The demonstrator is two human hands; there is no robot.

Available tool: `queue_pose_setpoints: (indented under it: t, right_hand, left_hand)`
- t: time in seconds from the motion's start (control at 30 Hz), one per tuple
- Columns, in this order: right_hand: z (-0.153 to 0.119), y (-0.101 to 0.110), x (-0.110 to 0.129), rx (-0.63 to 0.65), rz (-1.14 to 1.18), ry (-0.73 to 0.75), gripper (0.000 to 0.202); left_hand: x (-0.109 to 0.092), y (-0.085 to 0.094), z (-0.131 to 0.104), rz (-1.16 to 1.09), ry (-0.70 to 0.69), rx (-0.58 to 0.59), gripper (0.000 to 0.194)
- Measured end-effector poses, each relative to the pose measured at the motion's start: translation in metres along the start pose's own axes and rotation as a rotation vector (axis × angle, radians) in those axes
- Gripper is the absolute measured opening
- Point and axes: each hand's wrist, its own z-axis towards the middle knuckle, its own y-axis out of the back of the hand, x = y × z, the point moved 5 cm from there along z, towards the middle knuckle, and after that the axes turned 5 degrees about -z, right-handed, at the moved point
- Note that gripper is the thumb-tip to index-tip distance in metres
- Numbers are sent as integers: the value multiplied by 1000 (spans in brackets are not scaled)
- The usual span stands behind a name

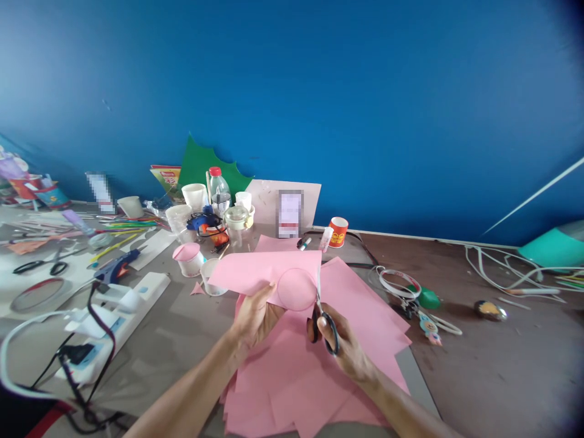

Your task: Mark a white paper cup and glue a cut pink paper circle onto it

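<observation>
My left hand [260,313] grips the lower edge of a sheet of pink paper [255,267], held up off the table. A circle is outlined on the sheet's right part, just beside my left fingertips. My right hand [344,340] is closed round the black handles of a pair of scissors [318,286]. The blades point upward at the sheet's right edge, beside the circle. Whether they are cutting at this instant I cannot tell. Below both hands lies a spread stack of pink paper [314,389].
To the left are a power strip [118,328], a blue glue gun [116,264] and other scissors [41,266]. Behind stand a paper cup with a pink top [188,258], a red-capped bottle [219,191] and a red cup [338,232]. A keychain [429,328] and cables [502,267] lie right.
</observation>
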Motion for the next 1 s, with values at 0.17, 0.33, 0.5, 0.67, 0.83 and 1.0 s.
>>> queue_pose_setpoints:
  t: [0.17,0.33,0.5,0.67,0.83,1.0]
  right_hand:
    - [0,0,-1,-17,-23,5,49]
    - [-1,0,-3,-15,-24,6,48]
    - [-2,0,-7,-6,-31,1,48]
    - [-1,-1,-9,-5,-23,-1,48]
    - [0,-1,-7,-8,-21,1,46]
    - [-2,-1,-7,0,-43,-2,45]
  left_hand:
    - [0,0,0,30,5,20,33]
    - [-1,0,0,28,-5,-10,30]
    - [-1,-3,-2,30,14,-21,29]
    - [-2,-5,-3,43,10,-32,29]
    - [-3,-4,-3,32,21,-56,30]
    - [-2,-1,-3,27,22,-77,31]
